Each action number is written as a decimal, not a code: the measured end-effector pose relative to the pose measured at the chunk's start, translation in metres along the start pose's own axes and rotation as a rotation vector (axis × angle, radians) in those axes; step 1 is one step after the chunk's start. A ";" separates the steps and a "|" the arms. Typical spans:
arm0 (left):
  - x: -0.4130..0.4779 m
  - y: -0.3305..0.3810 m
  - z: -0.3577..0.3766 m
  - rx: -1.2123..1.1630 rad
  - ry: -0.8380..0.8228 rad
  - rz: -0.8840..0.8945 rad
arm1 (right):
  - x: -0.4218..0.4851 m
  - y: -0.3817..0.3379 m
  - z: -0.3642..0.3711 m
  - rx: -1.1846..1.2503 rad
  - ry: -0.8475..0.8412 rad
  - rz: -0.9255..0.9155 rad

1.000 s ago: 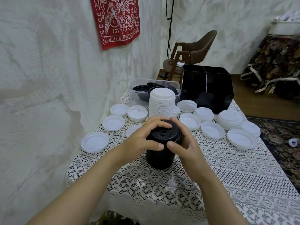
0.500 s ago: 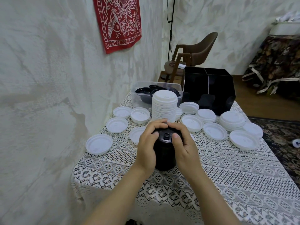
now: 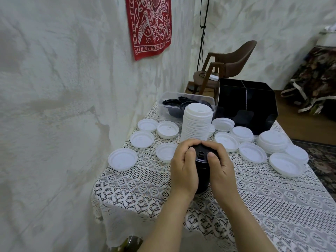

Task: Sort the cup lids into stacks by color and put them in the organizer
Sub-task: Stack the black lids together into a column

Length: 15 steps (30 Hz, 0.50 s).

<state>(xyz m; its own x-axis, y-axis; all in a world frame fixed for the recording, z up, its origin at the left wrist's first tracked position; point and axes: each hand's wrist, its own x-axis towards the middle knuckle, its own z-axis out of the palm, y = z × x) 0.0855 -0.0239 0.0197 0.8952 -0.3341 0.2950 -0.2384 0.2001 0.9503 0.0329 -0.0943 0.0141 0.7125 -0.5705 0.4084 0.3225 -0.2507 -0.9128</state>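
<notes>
Seen from the head camera, both hands are wrapped around a tall black stack of lids [image 3: 201, 157] that stands on the desk [image 3: 272, 206]. The left hand [image 3: 183, 171] grips its left side and the right hand [image 3: 221, 170] grips its right side. The fingers curl over the top lid and the fingertips almost meet at the back.

Just behind the hands is a tall white stack of lids [image 3: 198, 122]. Loose white lids [image 3: 252, 152] lie in a wide row to the left and right of it, and a low white stack [image 3: 273, 143] sits to the right. One white lid [image 3: 122, 159] lies near the left edge of the desk, close to the wall [image 3: 54, 106]. Another [image 3: 285, 164] lies near the right edge.

The black organizer [image 3: 254, 102] stands at the far end of the desk. A clear tub [image 3: 164, 99] with black lids in it is beside the organizer, on the left.

The lace cloth in front of the hands and to their right is bare, so there is room there. The near left corner of the cloth hangs down over the edge.
</notes>
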 end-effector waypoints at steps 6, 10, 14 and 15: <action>0.002 -0.007 -0.002 -0.015 -0.010 0.026 | 0.000 0.001 0.002 -0.017 0.012 -0.015; 0.001 -0.010 -0.002 -0.028 -0.014 0.041 | -0.002 0.003 0.002 -0.013 0.003 -0.026; 0.000 -0.010 -0.004 -0.037 -0.033 0.025 | -0.003 0.002 0.003 0.009 -0.006 -0.013; 0.000 -0.010 -0.005 -0.040 -0.042 0.019 | -0.003 0.002 0.003 0.008 -0.010 -0.012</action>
<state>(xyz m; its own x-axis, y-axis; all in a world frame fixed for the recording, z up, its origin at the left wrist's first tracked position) 0.0897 -0.0217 0.0100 0.8737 -0.3681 0.3179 -0.2395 0.2433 0.9399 0.0332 -0.0902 0.0114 0.7145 -0.5598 0.4197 0.3361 -0.2515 -0.9076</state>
